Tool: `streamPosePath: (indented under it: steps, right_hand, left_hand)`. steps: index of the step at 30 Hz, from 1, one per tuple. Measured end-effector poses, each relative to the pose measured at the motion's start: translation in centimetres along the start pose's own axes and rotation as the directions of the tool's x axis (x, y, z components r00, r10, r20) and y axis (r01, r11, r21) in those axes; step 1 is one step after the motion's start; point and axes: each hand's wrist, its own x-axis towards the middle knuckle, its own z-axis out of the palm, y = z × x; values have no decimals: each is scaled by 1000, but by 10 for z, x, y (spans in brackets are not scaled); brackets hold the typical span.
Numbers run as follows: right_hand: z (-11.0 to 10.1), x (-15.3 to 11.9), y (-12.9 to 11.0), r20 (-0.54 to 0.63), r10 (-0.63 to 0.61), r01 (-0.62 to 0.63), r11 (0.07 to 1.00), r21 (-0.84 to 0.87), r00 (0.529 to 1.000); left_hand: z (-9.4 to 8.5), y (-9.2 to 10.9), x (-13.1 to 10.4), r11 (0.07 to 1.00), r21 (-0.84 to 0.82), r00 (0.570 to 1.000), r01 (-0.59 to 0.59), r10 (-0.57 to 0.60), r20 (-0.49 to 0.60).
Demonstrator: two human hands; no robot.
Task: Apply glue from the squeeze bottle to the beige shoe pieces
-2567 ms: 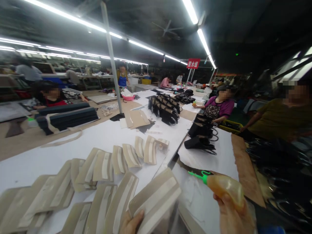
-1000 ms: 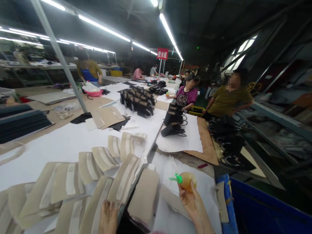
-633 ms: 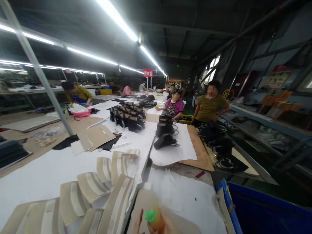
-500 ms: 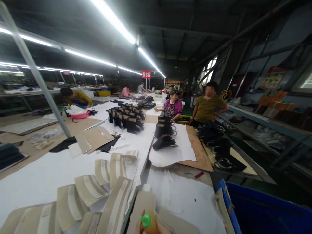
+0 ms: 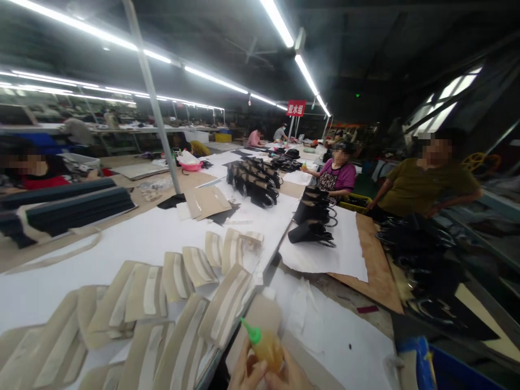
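Note:
My right hand (image 5: 293, 375) is shut on a small amber glue bottle (image 5: 268, 349) with a green nozzle that points up and left. My left hand (image 5: 242, 375) shows only its fingers at the bottom edge; they rest against the bottle's left side, and their grip is hidden. Just beyond the bottle lies a plain beige cut piece (image 5: 260, 316) on the table's edge. To its left, several beige pieces with white strips (image 5: 190, 266) lie fanned out in rows on white paper (image 5: 134, 238).
Black bags stand in a row (image 5: 254, 181), with more by a white sheet (image 5: 312, 219). Two seated co-workers (image 5: 339, 176) (image 5: 426, 189) are on the right. A steel pole (image 5: 156, 108) rises mid-table. Dark stacked strips (image 5: 77, 203) lie left. A blue bin (image 5: 467, 374) sits at bottom right.
The bottle has come from the right to the middle, over the plain beige piece, and my left hand has come up against it. My view swung right, then back left.

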Motion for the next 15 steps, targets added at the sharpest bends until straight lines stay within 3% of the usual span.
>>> streamPosePath:
  steps: [4,9,15]
  right_hand:
    - [5,2,-2,-37,-15,15,1000,8,999]
    - [16,3,-12,34,120,-125,952,280,992]
    - [16,12,-15,75,34,-31,999,-40,997]
  left_hand:
    - [-3,12,-7,1000,-9,998,-24,25,62]
    - [-10,18,-10,998,46,995,-47,43,88]
    - [-22,21,-15,990,136,999,-41,36,40]
